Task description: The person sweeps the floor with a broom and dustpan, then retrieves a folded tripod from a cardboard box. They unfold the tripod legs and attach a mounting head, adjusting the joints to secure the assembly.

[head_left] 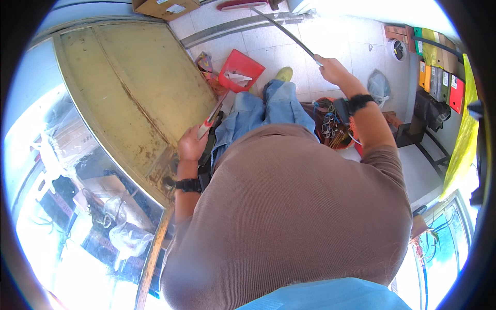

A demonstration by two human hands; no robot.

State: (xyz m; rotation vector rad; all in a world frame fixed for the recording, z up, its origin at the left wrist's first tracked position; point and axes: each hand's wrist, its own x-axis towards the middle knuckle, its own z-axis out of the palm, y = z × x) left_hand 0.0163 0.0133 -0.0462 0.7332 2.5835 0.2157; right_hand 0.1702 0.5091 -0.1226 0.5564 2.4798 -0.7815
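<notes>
My right hand is closed around the end of a thin grey broom handle, reaching forward. At the top of the view, the red broom head lies on the tiled floor past a grey threshold strip. My left hand, low by my left thigh, grips the long-handled dustpan by its red and light grey handle. The red dustpan rests on the floor in front of my feet, with crumpled white scraps in it. Broom head and dustpan are well apart.
A worn yellowish door panel stands on the left, with a cardboard box beyond it. Colourful wrappers lie beside the dustpan. A basket of cables and a plastic bag are on the right, near shelved binders.
</notes>
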